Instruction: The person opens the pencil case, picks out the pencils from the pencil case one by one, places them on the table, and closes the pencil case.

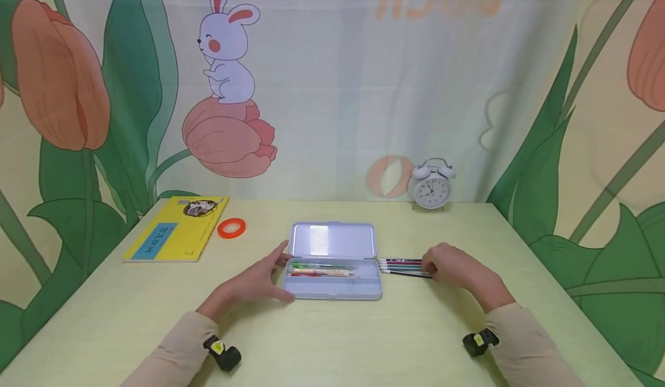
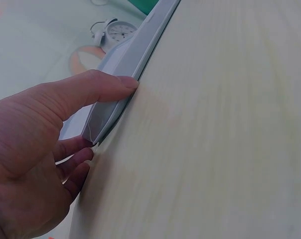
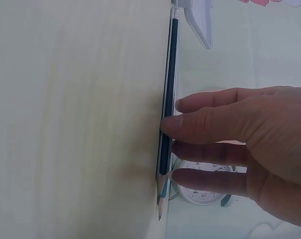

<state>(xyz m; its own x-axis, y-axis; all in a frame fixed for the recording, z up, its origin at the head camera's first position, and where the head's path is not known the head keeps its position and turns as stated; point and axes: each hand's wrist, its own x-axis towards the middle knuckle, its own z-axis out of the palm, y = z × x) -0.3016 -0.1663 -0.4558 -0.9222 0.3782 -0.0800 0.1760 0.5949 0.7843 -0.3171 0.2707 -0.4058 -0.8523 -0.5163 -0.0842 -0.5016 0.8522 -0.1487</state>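
Observation:
An open pencil case lies on the table with its pale lid raised at the back. Several pens lie in its rear compartment, and the front compartments show bare. My left hand holds the case at its left end, the thumb on the front wall and the fingers round the end. To the right of the case, several pencils lie side by side. My right hand grips them near their right ends; in the right wrist view the thumb presses a dark pencil and the fingers are on the far side.
A yellow book lies at the back left, with an orange ring beside it that looks like a roll of tape. At the back right a white alarm clock stands before a printed curtain.

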